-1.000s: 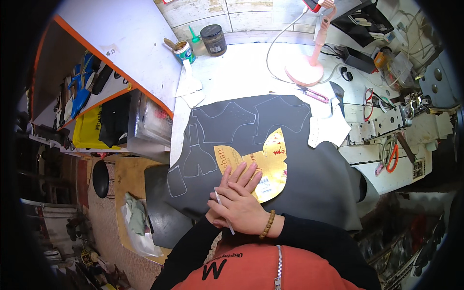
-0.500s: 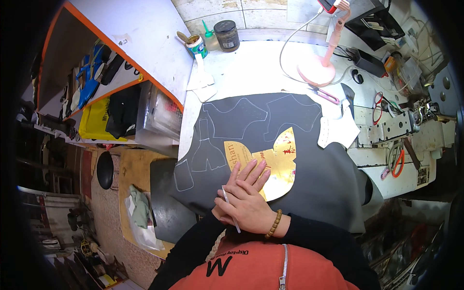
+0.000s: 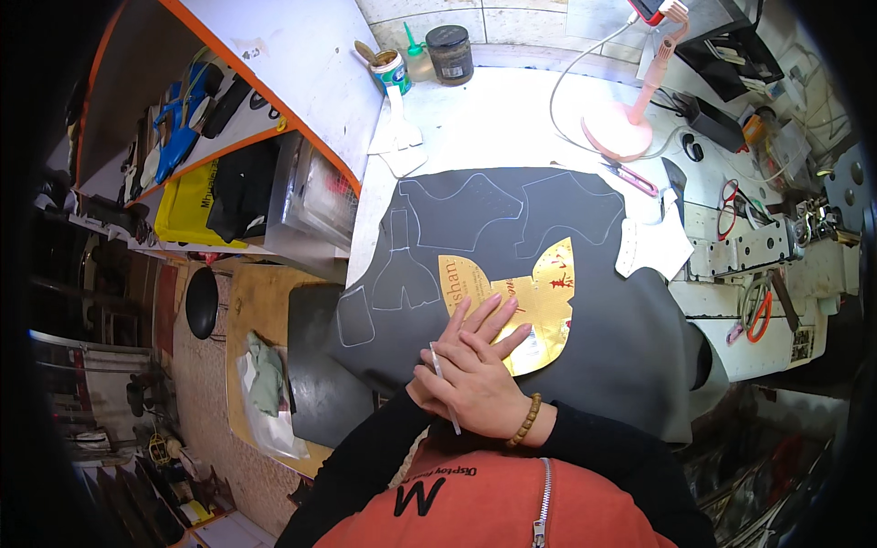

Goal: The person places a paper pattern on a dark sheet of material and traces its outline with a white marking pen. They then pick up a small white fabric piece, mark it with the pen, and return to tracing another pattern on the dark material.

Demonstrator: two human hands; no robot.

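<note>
My left hand (image 3: 484, 320) lies with its fingers stretched out on a gold, printed card pattern piece (image 3: 551, 315), partly covering it. Over the back of that hand rests my right hand (image 3: 477, 391), its fingers bent around a thin, whitish pen-like stick (image 3: 438, 365) that slants toward my body. The stick's tip is not clearly seen touching anything. Under the pattern piece spreads a dark grey sheet of leather-like material (image 3: 365, 361). Several pale outlines of pattern shapes are drawn on its far and left parts.
White pattern pieces lie at the sheet's right (image 3: 656, 245) and far left (image 3: 398, 137). A pink cutter (image 3: 630, 177) sits near a pink stand (image 3: 618, 137). Scissors (image 3: 756, 310) and a sewing machine arm (image 3: 744, 248) are right; an orange-edged shelf (image 3: 315, 142) stands left.
The view has shifted slightly, so the bench and sheet appear farther right. My hands stay stacked on the gold piece, with the left fingers a little more spread.
</note>
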